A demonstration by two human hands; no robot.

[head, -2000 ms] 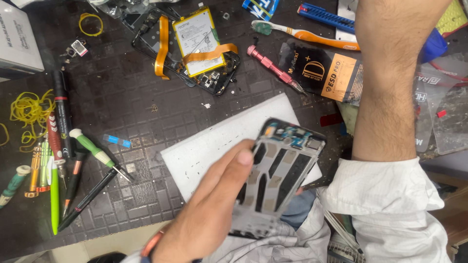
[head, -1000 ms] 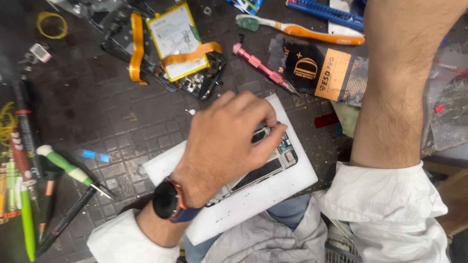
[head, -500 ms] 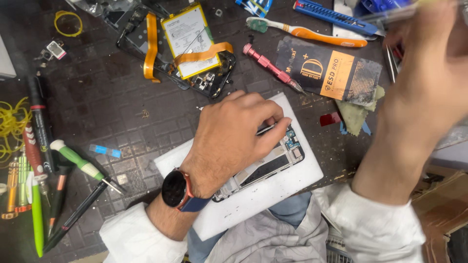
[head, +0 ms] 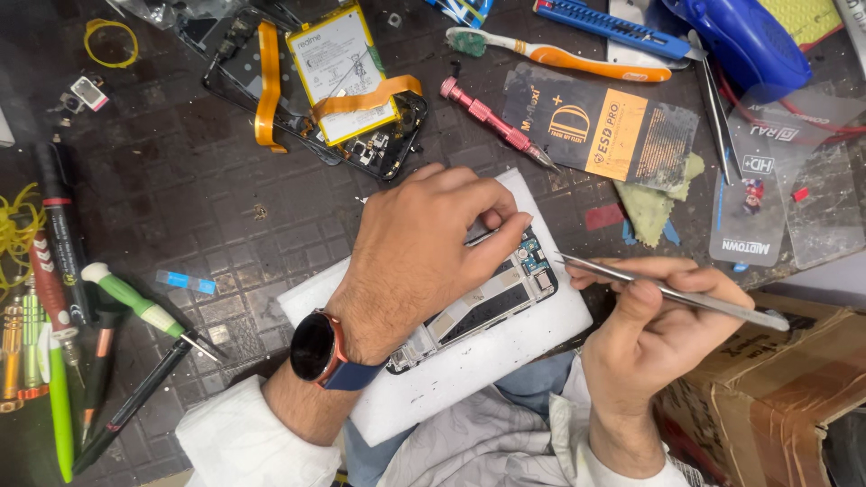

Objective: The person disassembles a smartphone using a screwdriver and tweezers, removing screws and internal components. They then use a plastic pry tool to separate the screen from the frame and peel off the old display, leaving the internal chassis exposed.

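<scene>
Hidden and cut-off parts on the repair bench

The left hand (head: 419, 257) covers most of the phone frame (head: 492, 302), so only its lower edge and 1 end show; whether the tweezers (head: 667, 293) in the right hand (head: 654, 338) touch the frame is too fine to tell. The blue object (head: 744, 36) and cardboard box (head: 785, 388) run past the picture's edges, and the pens (head: 54, 361) blur at left.

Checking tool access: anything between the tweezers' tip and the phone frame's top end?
Nothing visible. The tweezers in the right hand point at the exposed top end of the phone frame, with only bare white pad beneath the gap. The left hand covers the frame's middle, not that end.
</scene>
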